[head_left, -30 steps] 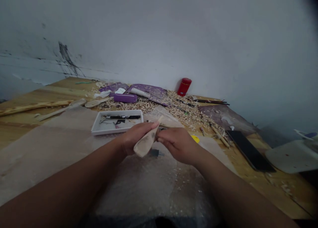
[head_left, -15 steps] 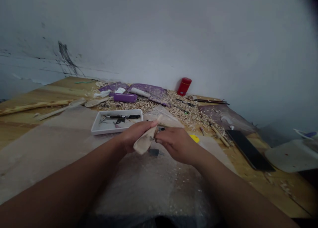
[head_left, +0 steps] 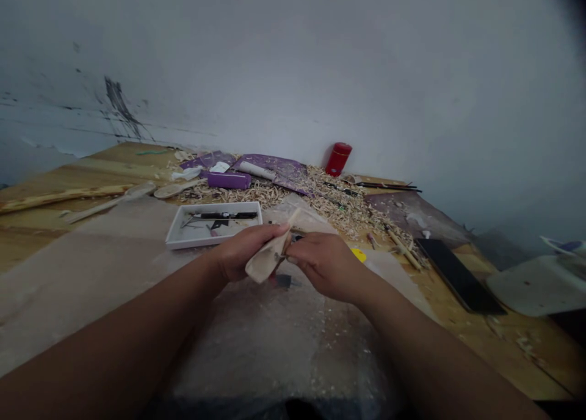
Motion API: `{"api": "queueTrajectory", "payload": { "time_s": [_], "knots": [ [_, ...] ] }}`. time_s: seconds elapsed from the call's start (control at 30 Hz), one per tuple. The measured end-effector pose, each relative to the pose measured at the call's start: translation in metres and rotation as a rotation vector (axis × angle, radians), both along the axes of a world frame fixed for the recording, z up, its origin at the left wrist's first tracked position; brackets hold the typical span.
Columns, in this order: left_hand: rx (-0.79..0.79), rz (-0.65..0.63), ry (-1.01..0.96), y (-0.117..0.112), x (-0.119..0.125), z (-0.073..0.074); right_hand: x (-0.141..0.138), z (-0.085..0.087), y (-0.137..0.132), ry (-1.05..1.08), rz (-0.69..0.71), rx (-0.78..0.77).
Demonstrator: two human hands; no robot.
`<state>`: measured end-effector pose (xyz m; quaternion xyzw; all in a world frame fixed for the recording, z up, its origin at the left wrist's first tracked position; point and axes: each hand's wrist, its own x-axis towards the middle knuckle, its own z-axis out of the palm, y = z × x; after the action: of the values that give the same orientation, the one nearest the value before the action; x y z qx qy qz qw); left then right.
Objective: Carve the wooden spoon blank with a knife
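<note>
I see the wooden spoon [head_left: 264,262] held above the plastic sheet [head_left: 256,328], between the two hands, its broad end toward me and its narrow handle pointing away. The left hand [head_left: 240,249] grips it from the side; the right hand [head_left: 327,264] curls closed around what I take to be a small tool [head_left: 296,238], mostly hidden. I judge the spoon light, stiff and dry, hardly slippery, weakest along the slim handle, so I'd hold its thicker middle. Curly, papery shavings [head_left: 352,215] lie beyond the smooth-walled white tray [head_left: 192,243].
</note>
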<state>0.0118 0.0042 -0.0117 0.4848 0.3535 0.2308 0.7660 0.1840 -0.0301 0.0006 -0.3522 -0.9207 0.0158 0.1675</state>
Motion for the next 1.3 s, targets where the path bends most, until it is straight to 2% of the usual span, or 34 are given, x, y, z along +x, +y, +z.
{"api": "queueTrajectory", "payload": {
  "time_s": [0.1,0.17,0.43,0.73,0.87,1.0,1.3],
  "knots": [
    [0.079,-0.138,-0.085,-0.001,0.0,0.003,0.004,-0.003,0.006,-0.037,-0.103,0.064],
    [0.147,-0.166,-0.072,-0.001,-0.001,0.006,0.006,-0.005,0.009,-0.06,-0.158,0.084],
    [0.328,-0.131,0.117,-0.002,0.0,0.007,0.007,-0.009,0.015,0.019,-0.226,0.039],
    [0.454,-0.036,0.212,0.001,0.004,0.004,0.009,-0.011,0.018,0.168,-0.194,-0.123],
    [0.457,-0.008,0.197,0.001,0.004,0.005,0.01,-0.012,0.018,0.246,-0.14,-0.174],
    [0.439,0.042,0.155,0.001,0.004,0.004,0.013,-0.012,0.02,0.209,-0.131,-0.129],
    [0.241,0.052,0.023,0.002,0.003,0.004,0.018,-0.003,0.02,0.103,-0.122,-0.053]
  ]
}}
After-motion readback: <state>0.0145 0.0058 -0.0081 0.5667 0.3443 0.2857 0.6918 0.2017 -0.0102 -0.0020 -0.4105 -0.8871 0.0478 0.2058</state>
